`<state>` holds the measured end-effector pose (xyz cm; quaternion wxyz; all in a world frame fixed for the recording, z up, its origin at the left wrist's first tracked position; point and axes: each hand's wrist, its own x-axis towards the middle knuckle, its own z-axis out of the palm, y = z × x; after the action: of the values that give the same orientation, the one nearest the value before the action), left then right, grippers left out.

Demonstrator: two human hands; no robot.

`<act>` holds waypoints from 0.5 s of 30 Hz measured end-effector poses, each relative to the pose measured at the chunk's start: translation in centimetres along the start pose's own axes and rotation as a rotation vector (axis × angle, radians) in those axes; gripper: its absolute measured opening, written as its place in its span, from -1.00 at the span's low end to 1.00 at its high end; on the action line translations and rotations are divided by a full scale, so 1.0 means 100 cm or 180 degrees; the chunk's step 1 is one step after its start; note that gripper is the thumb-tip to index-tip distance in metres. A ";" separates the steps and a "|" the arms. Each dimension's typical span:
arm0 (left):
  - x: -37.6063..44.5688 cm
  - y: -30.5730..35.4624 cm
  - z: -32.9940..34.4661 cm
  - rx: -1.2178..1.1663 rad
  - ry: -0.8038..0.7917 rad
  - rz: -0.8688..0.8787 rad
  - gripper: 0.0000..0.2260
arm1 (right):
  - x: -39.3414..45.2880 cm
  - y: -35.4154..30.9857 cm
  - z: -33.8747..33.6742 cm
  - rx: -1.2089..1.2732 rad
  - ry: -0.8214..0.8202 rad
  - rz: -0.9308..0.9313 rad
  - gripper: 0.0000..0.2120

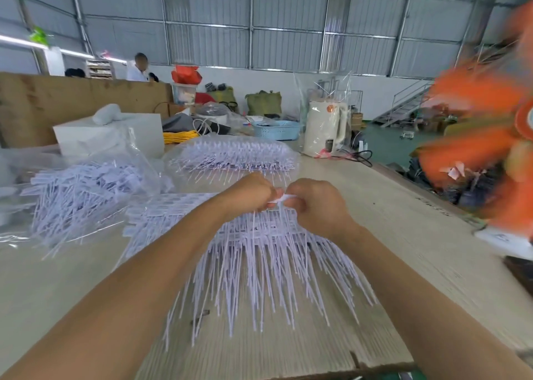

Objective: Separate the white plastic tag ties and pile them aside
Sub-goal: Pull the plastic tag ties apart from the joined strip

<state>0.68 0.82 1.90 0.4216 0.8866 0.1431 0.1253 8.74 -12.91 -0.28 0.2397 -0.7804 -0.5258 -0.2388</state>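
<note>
Above the tie sheet point(259, 235), my left hand point(248, 192) and right hand point(314, 204) pinch one tag point(284, 198); I should twist it off cleanly, without bending neighbours.

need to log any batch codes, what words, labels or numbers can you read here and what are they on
None can be read.
Tag ties under the hands: dark print on the flat tag ends, too blurred to read.
Bagged tag ties behind them: rows of print, too small to read.
Table, right edge: a dark mark, maybe characters, illegible.
White jug: an orange sticker, no legible text.
</note>
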 end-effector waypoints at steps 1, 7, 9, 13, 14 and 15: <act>0.000 0.000 0.001 -0.0169 -0.0052 -0.0053 -0.58 | -0.005 0.000 0.003 -0.0325 0.0253 -0.0251 -0.91; 0.007 0.000 -0.003 0.0315 0.0218 -0.0213 -0.60 | -0.023 0.001 0.006 -0.0033 0.1373 -0.0467 -0.80; 0.009 -0.013 -0.015 0.0723 0.0668 -0.0259 -0.61 | -0.025 0.004 -0.001 0.0498 0.1437 -0.0297 -0.88; 0.003 -0.025 -0.021 0.0474 0.0222 -0.0061 -0.69 | -0.019 0.018 -0.022 0.1904 0.1263 0.1100 -0.84; 0.001 -0.023 -0.020 0.0534 0.0107 0.0002 -0.70 | -0.016 0.021 -0.026 0.2368 0.1215 0.1412 -0.84; 0.000 -0.020 -0.019 0.0616 0.0031 0.0069 -0.71 | -0.014 0.024 -0.028 0.2726 0.1129 0.1671 -0.84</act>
<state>-0.20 3.36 1.51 0.3319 0.9241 0.1470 0.1197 10.18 -16.48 0.75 0.6738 -0.6657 -0.3146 -0.0630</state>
